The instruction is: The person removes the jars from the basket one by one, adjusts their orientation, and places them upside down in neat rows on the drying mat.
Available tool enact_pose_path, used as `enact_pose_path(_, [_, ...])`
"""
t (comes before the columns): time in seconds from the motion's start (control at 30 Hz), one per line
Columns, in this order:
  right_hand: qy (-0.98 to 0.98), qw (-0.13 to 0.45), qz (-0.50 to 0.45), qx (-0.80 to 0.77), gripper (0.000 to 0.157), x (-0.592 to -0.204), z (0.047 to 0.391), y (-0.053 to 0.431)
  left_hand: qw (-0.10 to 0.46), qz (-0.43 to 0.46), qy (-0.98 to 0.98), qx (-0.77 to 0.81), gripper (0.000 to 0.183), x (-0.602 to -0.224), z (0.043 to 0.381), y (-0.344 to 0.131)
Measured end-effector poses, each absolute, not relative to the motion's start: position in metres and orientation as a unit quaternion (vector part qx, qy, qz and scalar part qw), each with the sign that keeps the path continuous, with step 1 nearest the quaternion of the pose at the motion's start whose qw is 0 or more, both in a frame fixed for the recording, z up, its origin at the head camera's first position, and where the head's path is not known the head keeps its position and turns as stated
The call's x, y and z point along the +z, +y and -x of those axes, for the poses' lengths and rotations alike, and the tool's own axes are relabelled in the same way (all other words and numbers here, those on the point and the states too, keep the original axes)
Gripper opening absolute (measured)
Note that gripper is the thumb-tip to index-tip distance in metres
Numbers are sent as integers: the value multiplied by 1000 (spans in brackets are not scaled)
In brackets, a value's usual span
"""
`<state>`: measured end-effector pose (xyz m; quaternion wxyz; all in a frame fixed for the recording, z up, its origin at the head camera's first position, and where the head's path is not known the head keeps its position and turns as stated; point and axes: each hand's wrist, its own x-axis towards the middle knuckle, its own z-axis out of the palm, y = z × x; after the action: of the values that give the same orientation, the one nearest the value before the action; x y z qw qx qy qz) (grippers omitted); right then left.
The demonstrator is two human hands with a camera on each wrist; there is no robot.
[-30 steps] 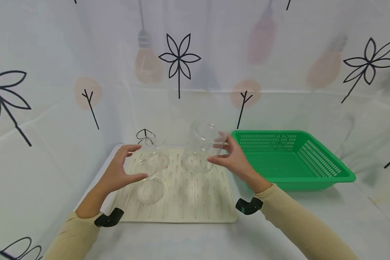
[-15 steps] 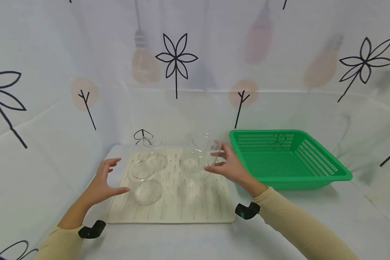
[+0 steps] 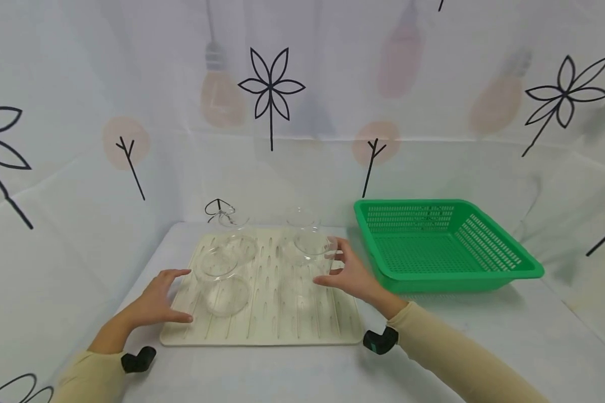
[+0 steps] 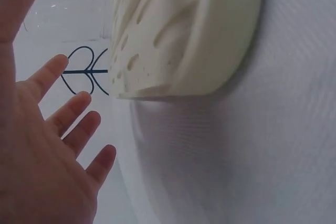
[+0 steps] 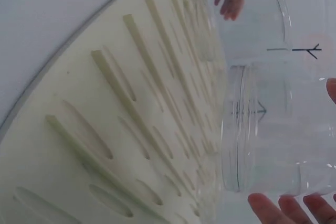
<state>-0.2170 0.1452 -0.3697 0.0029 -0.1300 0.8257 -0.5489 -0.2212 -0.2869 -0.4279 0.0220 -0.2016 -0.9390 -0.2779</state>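
My right hand (image 3: 353,274) grips a clear glass tumbler (image 3: 305,274) from its right side, thumb in front and fingers behind. In the right wrist view the tumbler's thick base (image 5: 239,129) is close over the cream ridged drying mat (image 3: 262,333). Behind it a second clear glass (image 3: 296,224) shows faintly. On the mat's left half stand a front glass (image 3: 225,291) and a back glass (image 3: 242,243). Left of the front glass, my left hand (image 3: 156,302) is spread with nothing in it, fingers apart near the mat's corner (image 4: 210,72).
A green perforated plastic basket (image 3: 451,277) stands to the right of the mat. The white table (image 3: 252,375) extends in front. A patterned white cloth (image 3: 322,101) hangs behind and to the sides.
The right hand has lowered its tumbler toward the mat and nearer to me. The left hand has drawn away from the left glasses, to the left and toward me.
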Motion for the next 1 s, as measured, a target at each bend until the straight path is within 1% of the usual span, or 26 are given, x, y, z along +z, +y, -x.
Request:
enact_pose_path(0.13, [828, 17, 119, -547, 92, -377, 215, 142, -11, 187, -946, -265, 108, -429, 220, -288])
enact_pose_path(0.33, [831, 28, 105, -545, 94, -389, 214, 139, -60, 188, -946, -259, 100, -431, 218, -294])
enact_pose_path(0.47, [831, 25, 103, -546, 92, -395, 215, 137, -69, 201, -943, -257, 99, -432, 220, -299])
enact_pose_path(0.63, [836, 30, 91, -541, 91, -400, 214, 136, -78, 212, -939, -259, 104, -434, 220, -305])
enact_pose_path(0.87, [836, 16, 95, -540, 91, -403, 214, 133, -84, 226, -931, -274, 108, -436, 221, -311])
enact_pose_path(1.0, [836, 22, 94, -539, 93, -403, 214, 131, -88, 224, -931, -274, 110, -437, 220, -311])
